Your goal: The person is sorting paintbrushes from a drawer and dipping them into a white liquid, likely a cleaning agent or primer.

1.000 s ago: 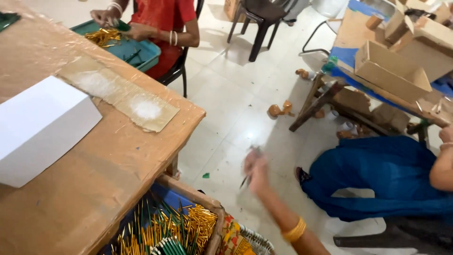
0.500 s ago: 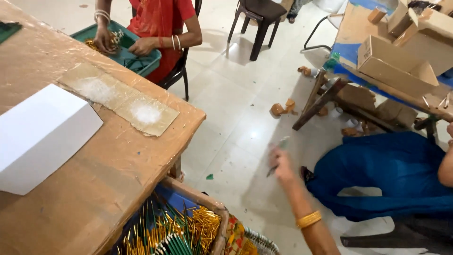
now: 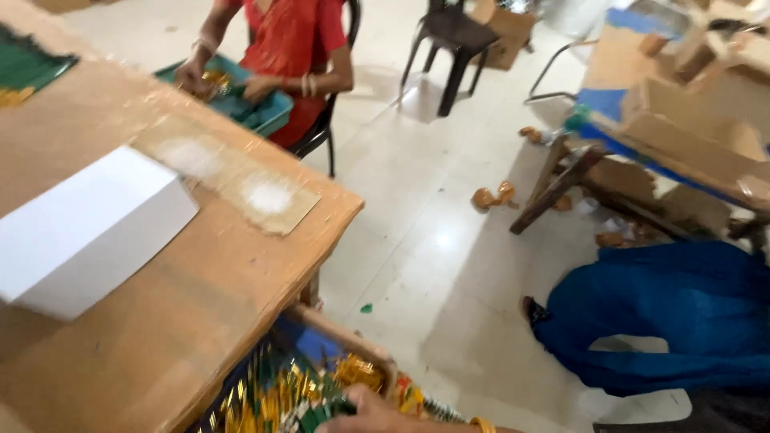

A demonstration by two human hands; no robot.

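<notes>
A box (image 3: 313, 393) full of thin green and gold sticks (image 3: 273, 397) sits low down, just under the edge of the brown worktop (image 3: 160, 321). The box has a wooden rim and a blue wall inside. The sticks lie packed close together and shine.

One hand (image 3: 369, 413) is at the bottom edge of the view, right on top of the sticks in the box. It is the person's right hand, with a gold bangle (image 3: 483, 423) on the wrist. Only its top shows, so I cannot tell if its grip is open or closed on the sticks. The left hand is not in the picture.

On the worktop lies a white box (image 3: 88, 228), flat and closed. Beside it is a flat piece of cardboard (image 3: 233, 176) with pale spots, stuck down near the far edge.

At the far end of the worktop another person in red (image 3: 293, 40) sits on a dark chair. Both of that person's hands are in a green tray (image 3: 241, 104) with small gold bits.

To the right is blue cloth (image 3: 658, 313) on the person's legs. Past it stands a low wooden bench (image 3: 674, 152) with cardboard boxes on it. Some small brown things (image 3: 493, 195) lie on the pale floor (image 3: 417, 224), near the bench leg. A black stool (image 3: 453, 40) stands far back.
</notes>
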